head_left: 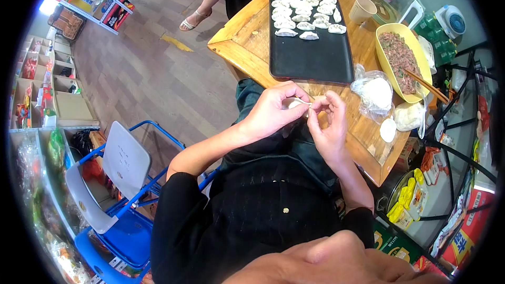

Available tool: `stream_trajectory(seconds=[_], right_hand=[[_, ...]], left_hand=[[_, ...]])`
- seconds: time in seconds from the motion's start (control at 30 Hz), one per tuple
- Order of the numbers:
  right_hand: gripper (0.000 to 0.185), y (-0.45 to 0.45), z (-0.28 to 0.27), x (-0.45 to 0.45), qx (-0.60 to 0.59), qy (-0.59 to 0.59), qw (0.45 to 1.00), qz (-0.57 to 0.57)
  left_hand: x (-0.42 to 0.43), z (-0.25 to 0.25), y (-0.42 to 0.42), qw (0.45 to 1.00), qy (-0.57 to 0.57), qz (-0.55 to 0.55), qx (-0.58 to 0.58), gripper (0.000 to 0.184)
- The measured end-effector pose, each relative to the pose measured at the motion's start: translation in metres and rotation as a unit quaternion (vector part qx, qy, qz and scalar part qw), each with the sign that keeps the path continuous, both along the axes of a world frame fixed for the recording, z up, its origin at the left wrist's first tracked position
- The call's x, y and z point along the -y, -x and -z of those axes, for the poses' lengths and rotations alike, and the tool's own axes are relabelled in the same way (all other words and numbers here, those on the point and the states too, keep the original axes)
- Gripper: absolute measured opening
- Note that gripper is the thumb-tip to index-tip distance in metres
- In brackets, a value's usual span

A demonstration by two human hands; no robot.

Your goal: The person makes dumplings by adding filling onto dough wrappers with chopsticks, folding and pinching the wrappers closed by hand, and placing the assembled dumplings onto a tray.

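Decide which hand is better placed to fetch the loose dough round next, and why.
Likely the right hand: the dough round lies on its side of the table. The left hand is farther off. Both hold another piece of dough.

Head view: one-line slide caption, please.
Left hand and right hand pinch pale dough; black tray of dumplings and yellow bowl of filling on the wooden table.
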State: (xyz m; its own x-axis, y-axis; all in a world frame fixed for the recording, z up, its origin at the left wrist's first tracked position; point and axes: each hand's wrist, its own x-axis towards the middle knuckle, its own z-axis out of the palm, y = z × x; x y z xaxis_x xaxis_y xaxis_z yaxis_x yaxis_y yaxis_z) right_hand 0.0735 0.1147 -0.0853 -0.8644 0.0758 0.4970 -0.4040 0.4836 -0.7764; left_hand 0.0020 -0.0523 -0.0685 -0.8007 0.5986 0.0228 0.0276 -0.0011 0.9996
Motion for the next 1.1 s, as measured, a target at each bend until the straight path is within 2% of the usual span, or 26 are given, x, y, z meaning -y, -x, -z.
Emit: stream_trajectory(seconds=[0.2,0.27,0.37,0.43,0.63,0.67,0.77,0.83,0.93,1.1], right_hand=[[0.059,0.004,0.001,0.001,-0.005,0.007,1.0,0.015],[0.06,0.004,0.001,-0.002,0.028,0.011,0.999,0.012],[0.06,0.006,0.0,-0.004,0.04,0.037,0.999,0.002],[0.06,0.005,0.001,-0.003,0.043,0.049,0.998,-0.006],[0.058,0.002,-0.004,0.002,0.055,0.078,0.995,-0.037],[0.058,0.002,-0.003,0.002,0.049,0.062,0.996,-0.035],[0.057,0.005,-0.002,0.001,0.034,0.041,0.998,-0.017],[0.057,0.006,-0.004,0.002,0.05,0.055,0.997,-0.016],[0.056,0.007,-0.009,0.003,0.049,0.049,0.998,-0.01],[0.055,0.007,-0.005,0.005,0.049,0.068,0.996,-0.021]], left_hand=[[0.003,0.0,0.005,0.998,-0.002,0.022,-0.06,0.012],[0.003,0.003,0.004,0.997,-0.004,0.023,-0.069,0.012],[0.0,0.009,0.0,0.999,-0.047,-0.009,-0.006,0.013],[-0.001,0.014,0.0,0.991,-0.107,-0.02,0.082,0.012],[-0.001,0.016,0.001,0.991,-0.078,-0.022,0.104,0.013],[0.0,0.011,0.001,0.999,-0.027,-0.036,0.029,0.01],[0.0,0.003,0.002,0.998,-0.014,-0.04,-0.038,0.008],[0.001,-0.001,0.004,0.998,-0.002,-0.034,-0.045,0.008],[0.002,0.003,0.008,0.991,-0.011,-0.022,-0.135,0.011],[0.001,0.007,0.006,0.983,-0.022,-0.047,-0.174,0.011]])
